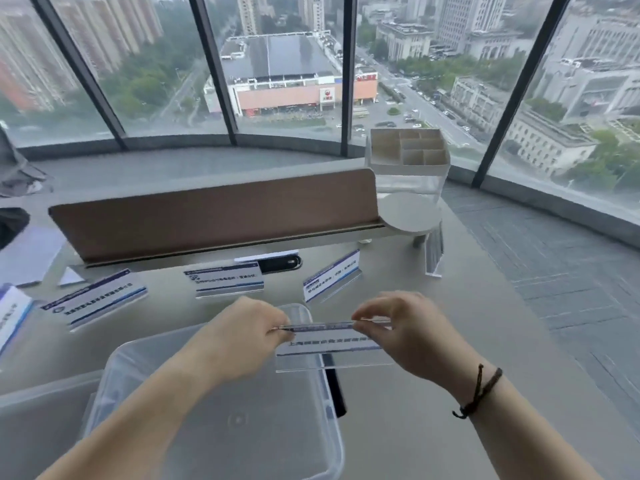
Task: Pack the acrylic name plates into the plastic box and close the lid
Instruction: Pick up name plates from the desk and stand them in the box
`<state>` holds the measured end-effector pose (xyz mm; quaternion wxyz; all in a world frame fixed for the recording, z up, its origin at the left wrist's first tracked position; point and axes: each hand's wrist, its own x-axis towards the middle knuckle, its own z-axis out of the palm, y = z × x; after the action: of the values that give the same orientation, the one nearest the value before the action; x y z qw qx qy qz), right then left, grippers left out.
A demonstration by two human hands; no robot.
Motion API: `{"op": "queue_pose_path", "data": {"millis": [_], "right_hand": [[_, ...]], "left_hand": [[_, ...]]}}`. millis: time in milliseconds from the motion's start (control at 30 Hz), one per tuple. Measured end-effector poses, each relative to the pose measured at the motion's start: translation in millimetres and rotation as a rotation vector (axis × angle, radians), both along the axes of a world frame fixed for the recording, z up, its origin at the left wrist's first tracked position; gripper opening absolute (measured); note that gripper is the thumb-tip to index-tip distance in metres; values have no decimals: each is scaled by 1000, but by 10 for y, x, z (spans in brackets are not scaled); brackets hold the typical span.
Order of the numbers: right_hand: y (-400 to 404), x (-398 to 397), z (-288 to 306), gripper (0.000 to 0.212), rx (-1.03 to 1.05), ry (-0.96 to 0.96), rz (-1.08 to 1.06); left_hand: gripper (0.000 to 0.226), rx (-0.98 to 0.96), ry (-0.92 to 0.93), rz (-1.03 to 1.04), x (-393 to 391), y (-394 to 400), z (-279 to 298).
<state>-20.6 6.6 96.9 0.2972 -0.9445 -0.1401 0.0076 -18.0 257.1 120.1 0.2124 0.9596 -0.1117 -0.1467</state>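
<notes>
Pinching the plate point(329, 342) by its top corners, left hand point(249, 336) at 9 o'clock, right hand point(412, 332) at 3, we judge it stiff, light, slippery.

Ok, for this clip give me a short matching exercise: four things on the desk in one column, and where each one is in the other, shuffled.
Things
1. name plate with the card
2. plastic box
3. white organizer
4. brown divider

Places
A. standing across the desk, behind the other name plates
B. pinched between the left hand and the right hand
C. far right, by the window
D. nearest the camera, under the forearms

Pairs: 1-B, 2-D, 3-C, 4-A
</notes>
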Motion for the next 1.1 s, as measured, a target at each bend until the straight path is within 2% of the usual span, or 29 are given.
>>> {"op": "queue_pose_path", "data": {"millis": [233,467,567,667,767,900,1000,1100], "right_hand": [[1258,111,-35,15,-154,28,253],[2353,46,-337,20,-265,105,305],[2716,8,-686,20,-305,209,256],[2967,-58,-1136,24,-302,359,150],[3152,-147,-1486,28,-240,500,-13],[3373,-297,-1739,32,-133,634,-206],[3526,-373,-1845,27,-78,670,-202],[3639,-414,-1907,22,-5,785,-190]], "left_hand": [[21,49,99,73,-55,979,67],[11,-35,43,192,-121,2078,-285],[26,32,8,294,-210,2500,-708],[56,73,84,401,-369,2810,-1197],[62,-131,171,460,-526,2946,-1569],[53,-392,131,545,-620,2883,-1721],[50,-511,110,575,-607,2870,-1770],[49,-556,114,564,-591,2909,-1838]]}}
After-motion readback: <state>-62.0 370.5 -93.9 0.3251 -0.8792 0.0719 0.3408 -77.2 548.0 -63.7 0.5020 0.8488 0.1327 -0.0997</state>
